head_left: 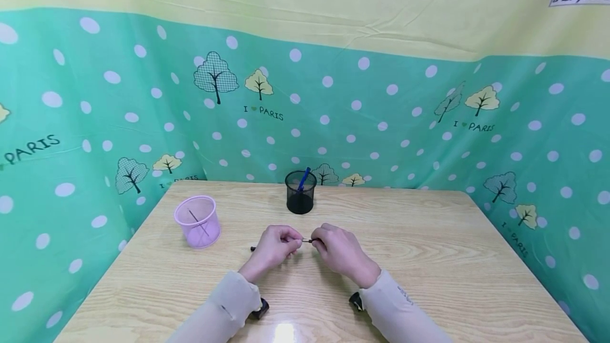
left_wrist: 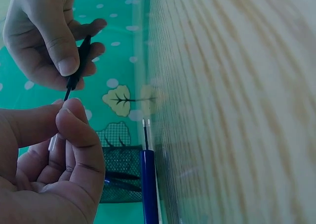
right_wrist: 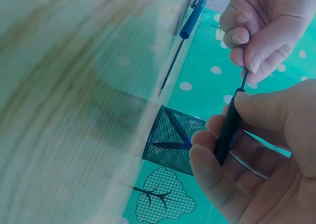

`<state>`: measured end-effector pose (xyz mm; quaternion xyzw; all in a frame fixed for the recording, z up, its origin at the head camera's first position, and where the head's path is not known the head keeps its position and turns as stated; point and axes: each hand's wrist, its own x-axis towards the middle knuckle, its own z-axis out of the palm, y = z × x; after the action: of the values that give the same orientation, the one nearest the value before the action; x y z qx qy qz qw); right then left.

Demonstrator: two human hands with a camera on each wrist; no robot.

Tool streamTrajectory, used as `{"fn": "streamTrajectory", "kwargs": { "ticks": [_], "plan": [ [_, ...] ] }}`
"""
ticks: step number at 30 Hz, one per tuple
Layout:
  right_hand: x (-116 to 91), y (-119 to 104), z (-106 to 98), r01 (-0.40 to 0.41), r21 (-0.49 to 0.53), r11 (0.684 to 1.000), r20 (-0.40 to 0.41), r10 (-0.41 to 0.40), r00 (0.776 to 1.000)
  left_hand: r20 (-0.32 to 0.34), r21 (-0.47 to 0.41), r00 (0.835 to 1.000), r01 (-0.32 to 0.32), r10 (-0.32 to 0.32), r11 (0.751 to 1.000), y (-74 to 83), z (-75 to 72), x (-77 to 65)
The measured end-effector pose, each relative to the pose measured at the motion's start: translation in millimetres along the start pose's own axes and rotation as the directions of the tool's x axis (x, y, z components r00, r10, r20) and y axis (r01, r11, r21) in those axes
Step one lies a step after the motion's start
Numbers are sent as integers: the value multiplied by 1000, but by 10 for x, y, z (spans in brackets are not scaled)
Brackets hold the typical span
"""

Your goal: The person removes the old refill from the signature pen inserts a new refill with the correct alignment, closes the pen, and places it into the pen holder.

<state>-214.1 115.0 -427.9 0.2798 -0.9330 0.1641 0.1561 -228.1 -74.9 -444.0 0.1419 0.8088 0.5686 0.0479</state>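
A slim black pen barrel (right_wrist: 227, 132) with a ribbed grip and a thin rod (right_wrist: 244, 79) at its end sits between the hands, at six o'clock from the mesh cup (head_left: 300, 203). The right hand (head_left: 340, 247) pinches the barrel, the left hand (head_left: 274, 247) the rod. Only the wrist views clearly show a blue pen (right_wrist: 192, 17); only the head view, the lilac basket (head_left: 208, 233) at nine o'clock.

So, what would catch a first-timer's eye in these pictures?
Probably the green, pale-dotted cloth hanging behind the table first. Next, over the table's middle, the right hand holds a slim black barrel while the left hand pinches the thin rod at its end. A lilac cup stands out on the table's left.
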Motion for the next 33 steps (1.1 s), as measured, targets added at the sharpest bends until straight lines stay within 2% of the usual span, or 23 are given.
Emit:
{"fn": "streamTrajectory", "kwargs": {
  "ticks": [9,25,28,33],
  "plan": [
    [-1,-6,-16,2,3,1000,3,-2,1000,9,-11,1000,7,-7,1000,34,-4,-10],
    [5,-5,-13,1,-4,1000,-1,-1,1000,19,54,998,60,-61,997,29,-56,1],
    [6,-3,-12,2,-5,1000,-1,-2,1000,34,74,997,69,-72,995,32,-92,1],
    [6,-1,-13,1,-1,1000,-3,-1,1000,45,159,997,62,-70,985,56,-174,-7]
  ]
}}
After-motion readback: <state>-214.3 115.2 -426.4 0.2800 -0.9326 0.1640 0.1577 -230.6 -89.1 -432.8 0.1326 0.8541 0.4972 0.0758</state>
